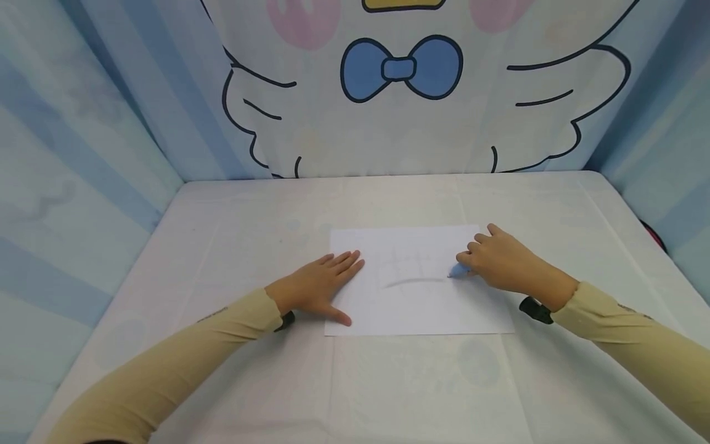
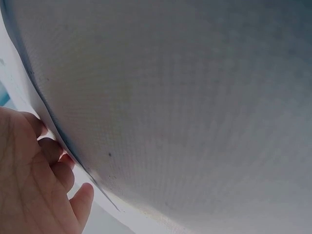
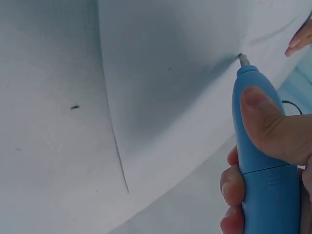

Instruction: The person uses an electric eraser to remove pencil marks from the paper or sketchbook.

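A white sheet of paper point(image 1: 410, 314) lies on the table, with faint grey lines and a darker smudged curve point(image 1: 413, 281) near its middle. My left hand point(image 1: 318, 285) rests with spread fingers on the sheet's left edge. In the left wrist view its fingers point(image 2: 61, 175) lie along the paper's edge. My right hand point(image 1: 496, 259) grips a blue electric eraser point(image 3: 265, 161) at the sheet's right side, thumb along its body. The eraser's pale tip point(image 3: 244, 60) is right at the paper, just off the right end of the smudged curve.
A pale cloth point(image 1: 249, 216) covers the table. Small dark crumbs point(image 3: 74, 107) lie on the cloth beside the sheet. Behind the table hangs a curtain with a blue bow tie point(image 1: 399, 69); striped blue curtains point(image 1: 66, 160) close in both sides.
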The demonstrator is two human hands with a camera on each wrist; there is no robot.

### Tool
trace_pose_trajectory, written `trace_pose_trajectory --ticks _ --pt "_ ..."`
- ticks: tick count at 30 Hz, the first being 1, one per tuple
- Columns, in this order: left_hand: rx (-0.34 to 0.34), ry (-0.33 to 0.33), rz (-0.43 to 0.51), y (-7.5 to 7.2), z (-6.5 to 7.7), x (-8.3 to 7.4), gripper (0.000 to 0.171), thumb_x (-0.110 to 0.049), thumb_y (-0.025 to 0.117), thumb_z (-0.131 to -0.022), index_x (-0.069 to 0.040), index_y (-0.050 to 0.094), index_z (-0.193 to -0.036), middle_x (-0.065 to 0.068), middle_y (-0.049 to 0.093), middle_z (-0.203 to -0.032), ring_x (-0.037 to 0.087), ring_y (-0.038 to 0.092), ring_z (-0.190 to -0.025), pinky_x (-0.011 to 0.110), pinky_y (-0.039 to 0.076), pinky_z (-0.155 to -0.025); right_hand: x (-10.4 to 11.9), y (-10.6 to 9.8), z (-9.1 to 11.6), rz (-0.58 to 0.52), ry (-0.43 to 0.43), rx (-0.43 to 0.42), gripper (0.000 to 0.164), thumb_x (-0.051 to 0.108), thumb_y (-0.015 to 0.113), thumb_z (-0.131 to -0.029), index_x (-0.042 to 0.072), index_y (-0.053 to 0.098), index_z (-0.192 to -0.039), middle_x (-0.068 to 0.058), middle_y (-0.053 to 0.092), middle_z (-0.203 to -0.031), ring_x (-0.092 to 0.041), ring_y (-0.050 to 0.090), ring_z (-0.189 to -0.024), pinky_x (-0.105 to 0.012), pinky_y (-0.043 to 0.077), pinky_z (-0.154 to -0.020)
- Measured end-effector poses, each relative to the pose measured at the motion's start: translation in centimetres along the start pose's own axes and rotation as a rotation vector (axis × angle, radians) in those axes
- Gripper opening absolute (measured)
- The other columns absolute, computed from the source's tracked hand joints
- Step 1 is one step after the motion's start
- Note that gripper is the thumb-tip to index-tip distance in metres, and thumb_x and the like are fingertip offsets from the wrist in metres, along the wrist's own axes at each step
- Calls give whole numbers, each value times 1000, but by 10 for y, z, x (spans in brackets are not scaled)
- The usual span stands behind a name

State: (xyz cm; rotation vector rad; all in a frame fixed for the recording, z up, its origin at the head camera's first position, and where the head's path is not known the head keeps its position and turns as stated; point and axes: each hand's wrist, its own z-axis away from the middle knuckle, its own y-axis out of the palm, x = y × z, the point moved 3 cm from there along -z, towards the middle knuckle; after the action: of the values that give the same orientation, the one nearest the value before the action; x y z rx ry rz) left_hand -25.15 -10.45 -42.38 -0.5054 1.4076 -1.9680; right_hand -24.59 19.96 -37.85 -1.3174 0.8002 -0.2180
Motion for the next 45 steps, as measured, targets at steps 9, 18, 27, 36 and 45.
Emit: trace_pose_trajectory --ticks 9,18,27,36,45 --pt "-10 10 4 2 0 0 113 -76 54 -73 -14 4 -152 4 0 -160 22 4 -148 43 11 -120 1 -2 -2 12 2 10 25 27 77 -75 13 62 -89 -4 67 -77 -21 59 -70 -46 50 -75" --pt "0 3 6 0 1 -1 113 -75 55 -73 -15 3 -152 4 -1 -160 21 3 -148 42 10 -120 3 -4 -4 17 -27 -5 25 27 77 -75 13 63 -90 -4 66 -76 -21 58 -68 -42 49 -70" --pt "3 -1 8 0 0 -1 112 -75 55 -73 -15 3 -152 4 -1 -160 21 3 -148 42 11 -120 3 -4 -4 15 -43 -22 25 28 77 -74 14 63 -89 -3 67 -77 -19 58 -68 -40 48 -69" --pt "-3 2 14 1 0 0 113 -76 55 -73 -14 4 -152 4 0 -160 22 4 -148 43 11 -120 4 -6 -4 10 -33 -17 24 26 77 -75 13 63 -89 -4 66 -76 -20 57 -68 -40 47 -69" --pt "-2 -3 5 2 -1 0 113 -77 54 -72 -15 3 -152 4 -1 -160 21 3 -148 43 11 -120 4 -7 -4 18 -39 -15 25 28 77 -74 14 62 -88 -3 66 -77 -19 57 -69 -39 46 -68"
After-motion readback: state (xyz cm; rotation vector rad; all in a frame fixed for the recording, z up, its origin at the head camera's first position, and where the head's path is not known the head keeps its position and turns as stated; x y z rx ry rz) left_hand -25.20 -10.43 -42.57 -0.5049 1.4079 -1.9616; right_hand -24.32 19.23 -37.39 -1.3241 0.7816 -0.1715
